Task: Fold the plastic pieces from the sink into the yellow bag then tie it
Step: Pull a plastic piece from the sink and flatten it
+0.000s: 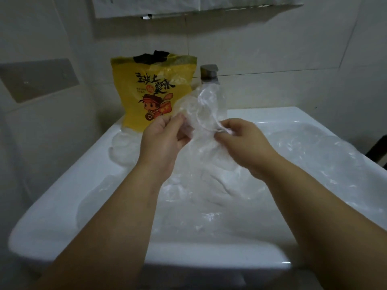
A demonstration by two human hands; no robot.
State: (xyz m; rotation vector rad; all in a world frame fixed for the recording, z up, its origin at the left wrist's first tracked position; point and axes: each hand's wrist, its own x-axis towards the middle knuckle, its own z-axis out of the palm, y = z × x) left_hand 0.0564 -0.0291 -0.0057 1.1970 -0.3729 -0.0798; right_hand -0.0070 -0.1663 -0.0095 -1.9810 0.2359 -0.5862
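Both grips are closed on one clear plastic piece (201,107). The left hand (165,141) pinches its left edge between thumb and curled fingers. The right hand (245,143) pinches the right edge with its fingertips. The sheet is crumpled and held up between the hands above the basin. Its top edge rises in front of the faucet (209,74), and its lower part hangs down toward the basin.

Just beyond the left hand, the yellow bag (150,91) stands upright on the back left corner of the sink (62,201), against the tiled wall. Its mouth is open at the top, and something black (152,57) shows there. The held sheet's left edge overlaps the bag's right side in this view; whether they touch I cannot tell.

Inside the basin lie loose plastic pieces (314,155), spread thickly along the right side and under the forearms, and a smaller clump (123,149) lies below the bag. The sink's wide front and left rim shows bare white. A dark object (379,149) sits past the right rim.
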